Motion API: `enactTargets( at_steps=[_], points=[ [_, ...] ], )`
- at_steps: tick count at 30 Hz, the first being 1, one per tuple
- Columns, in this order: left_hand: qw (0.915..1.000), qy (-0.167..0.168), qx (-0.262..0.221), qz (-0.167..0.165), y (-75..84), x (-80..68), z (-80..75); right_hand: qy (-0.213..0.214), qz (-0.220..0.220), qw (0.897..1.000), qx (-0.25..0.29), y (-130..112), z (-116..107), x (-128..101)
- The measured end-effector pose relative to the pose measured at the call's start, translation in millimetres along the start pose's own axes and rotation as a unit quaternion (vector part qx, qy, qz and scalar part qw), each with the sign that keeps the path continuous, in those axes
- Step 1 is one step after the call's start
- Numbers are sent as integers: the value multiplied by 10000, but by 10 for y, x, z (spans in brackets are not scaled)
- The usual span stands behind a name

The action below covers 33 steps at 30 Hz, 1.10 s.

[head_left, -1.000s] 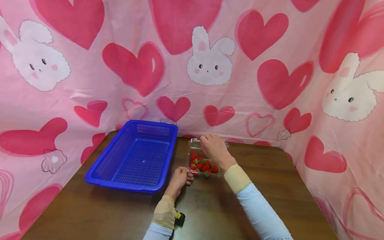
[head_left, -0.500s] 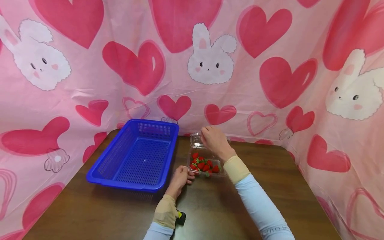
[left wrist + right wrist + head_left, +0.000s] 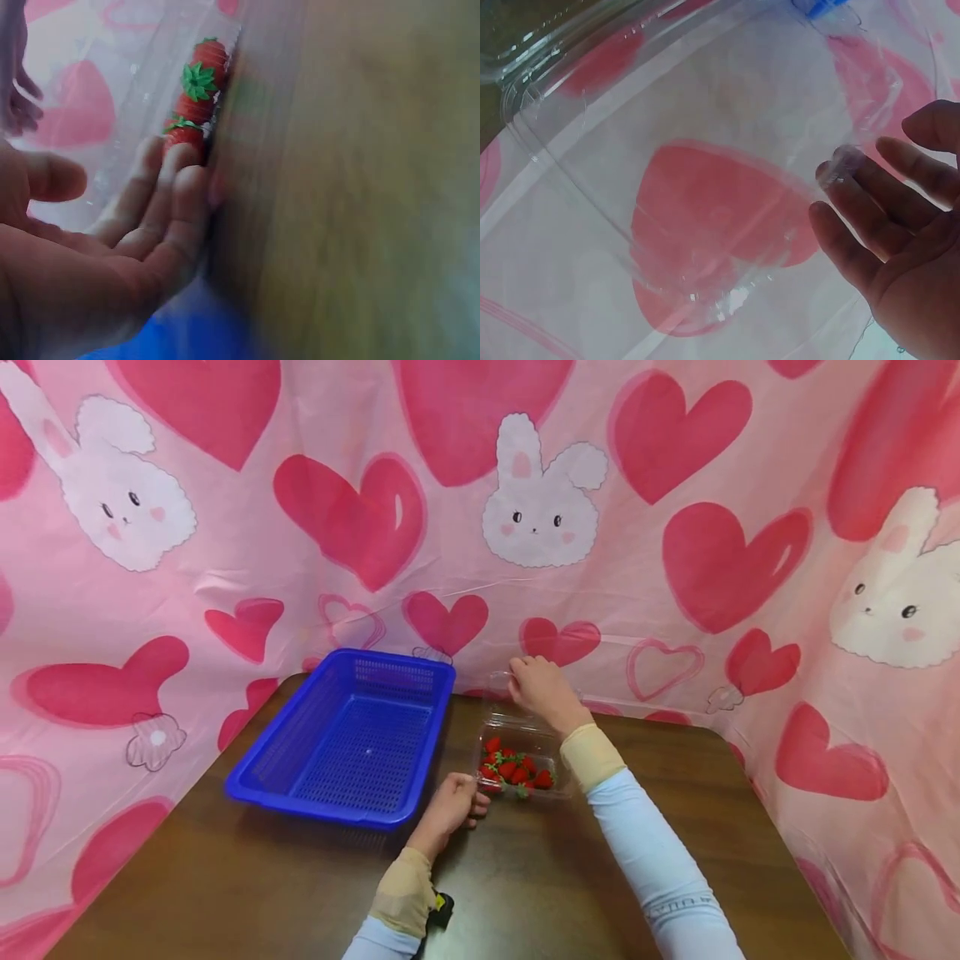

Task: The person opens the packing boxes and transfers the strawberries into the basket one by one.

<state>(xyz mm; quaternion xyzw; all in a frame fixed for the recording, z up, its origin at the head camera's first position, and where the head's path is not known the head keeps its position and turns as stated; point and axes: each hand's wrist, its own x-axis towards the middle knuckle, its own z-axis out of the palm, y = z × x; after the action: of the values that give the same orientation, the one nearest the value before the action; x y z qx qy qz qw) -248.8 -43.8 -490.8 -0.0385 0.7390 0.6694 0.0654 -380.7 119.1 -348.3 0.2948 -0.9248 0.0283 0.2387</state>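
A clear plastic clamshell box (image 3: 536, 741) holding several red strawberries (image 3: 517, 770) with green leaves stands on the table. Its hinged lid (image 3: 705, 232) is raised at the back. My right hand (image 3: 546, 691) is at the lid's free edge; in the right wrist view the fingertips (image 3: 844, 169) touch that edge, with the thumb apart from it. At the box's near left corner is my left hand (image 3: 452, 810). The left wrist view shows its fingers (image 3: 161, 217) extended along the box's side, below the strawberries, and the thumb held away.
A blue perforated plastic basket (image 3: 242, 792) sits to the left of the box. The brown wooden table (image 3: 660, 810) reaches back to a pink cloth backdrop (image 3: 450, 560) with hearts and rabbits. A small black device (image 3: 441, 910) is at the left wrist.
The right hand has risen and the lid has swung further up and back, uncovering the strawberries more. My left hand stays at the box's corner. The head view has shifted slightly.
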Motion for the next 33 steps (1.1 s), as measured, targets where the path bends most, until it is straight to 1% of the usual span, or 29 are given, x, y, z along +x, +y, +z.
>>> enactTargets(
  at_steps=[1, 2, 3, 4, 5, 6, 7, 8, 10, 11, 12, 13, 14, 15, 16, 17, 20, 21, 23, 25, 26, 28, 30, 33],
  points=[
    [9990, -22, 432, 95, 26, -59, -23, -42, 39, 10000, 7, 3, 5, 18],
    [9957, -33, 898, 202, 56, -124, -45, -83, 76, 9999, 15, 5, 9, 35],
    [9899, -36, 1380, 328, 86, -191, -67, -105, 95, 9999, 14, 6, 13, 52],
    [9805, -66, 1902, 482, 129, -256, -70, -136, 136, 9998, 7, 31, 9, 45],
    [9675, -93, 2425, 704, 174, -325, -74, -143, 152, 9998, 14, 52, 3, 39],
    [9523, -181, 2899, 940, 229, -399, -86, -132, 158, 9998, 41, 71, -2, 35],
    [9373, -357, 3268, 1160, 290, -476, -104, -118, 169, 9998, 33, 91, -6, 31],
    [9252, -635, 3492, 1341, 360, -561, -126, -87, 187, 9998, 40, 110, -11, 27],
    [8979, -1353, 3797, 1767, 524, -742, -194, -2, 229, 9997, 56, 146, -26, 18],
    [8844, -1740, 3867, 1948, 614, -835, -241, 32, 270, 9996, 63, 163, -35, 13],
    [8727, -2084, 3893, 2081, 710, -929, -294, 66, 304, 9995, 71, 182, -43, 6],
    [8640, -2337, 3897, 2171, 804, -1019, -353, 85, 324, 9994, 79, 200, -49, -1],
    [8562, -2491, 3913, 2273, 892, -1102, -419, 104, 328, 9993, 113, 215, -57, -8],
    [8514, -2558, 3927, 2354, 974, -1178, -490, 100, 331, 9993, 142, 227, -62, -15],
    [8493, -2527, 3951, 2422, 1046, -1246, -568, 98, 320, 9993, 177, 239, -64, -22],
    [8489, -2431, 3977, 2491, 1110, -1301, -649, 87, 313, 9993, 198, 250, -65, -31],
    [8523, -1945, 4022, 2718, 1252, -1397, -922, 114, 263, 9994, 207, 267, -72, -58],
    [8529, -1731, 4053, 2798, 1287, -1409, -1023, 141, 247, 9994, 180, 271, -71, -67],
    [8488, -1171, 4211, 2976, 1342, -1405, -1224, 209, 215, 9995, 108, 265, -73, -90],
    [8454, -650, 4359, 3017, 1381, -1377, -1428, 276, 164, 9995, 81, 248, -72, -114],
    [8450, -410, 4425, 2973, 1393, -1361, -1530, 311, 128, 9994, 96, 236, -72, -128],
    [8476, -31, 4506, 2800, 1409, -1317, -1735, 374, 27, 9992, 164, 206, -68, -154],
    [8556, 245, 4488, 2567, 1405, -1266, -1954, 410, -56, 9986, 331, 177, -59, -174],
    [8616, 752, 4501, 2220, 1367, -1179, -2271, 498, -104, 9972, 551, 142, -48, -192]
  ],
)
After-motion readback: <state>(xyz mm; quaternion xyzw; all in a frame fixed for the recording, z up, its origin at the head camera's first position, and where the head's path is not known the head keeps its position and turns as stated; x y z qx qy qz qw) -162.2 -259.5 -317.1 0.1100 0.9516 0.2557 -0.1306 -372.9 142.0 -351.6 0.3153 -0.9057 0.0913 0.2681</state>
